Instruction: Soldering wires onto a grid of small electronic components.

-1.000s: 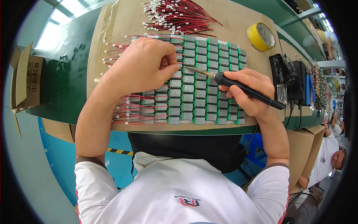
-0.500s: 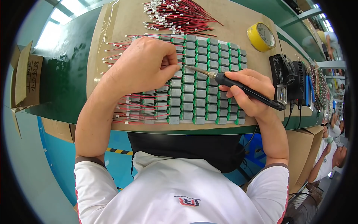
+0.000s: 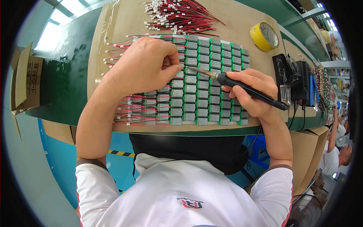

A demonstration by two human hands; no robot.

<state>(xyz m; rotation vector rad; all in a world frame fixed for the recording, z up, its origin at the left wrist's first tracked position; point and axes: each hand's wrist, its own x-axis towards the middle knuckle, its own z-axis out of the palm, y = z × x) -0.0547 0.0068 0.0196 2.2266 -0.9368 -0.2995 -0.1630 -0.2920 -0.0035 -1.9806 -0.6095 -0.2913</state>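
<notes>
With the right hand [image 3: 261,92] I'm gripping the black soldering iron [image 3: 245,89]; it's slanting leftward and farward, its tip [image 3: 191,69] ending just beside the left hand [image 3: 151,62], whose thumb and forefinger are pressing together, on what I can't tell. Grey-and-green blocks [image 3: 190,88] are lying beneath.

White short-sleeved shirt [image 3: 151,196]; dark brown cuffs [image 3: 281,166]; thin red side trim [image 3: 78,196]; red-and-black chest emblem [image 3: 192,204].

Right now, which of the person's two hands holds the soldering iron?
The right hand: it grips the soldering iron by its black handle. The left hand is curled near the iron's metal tip, off the handle.
</notes>
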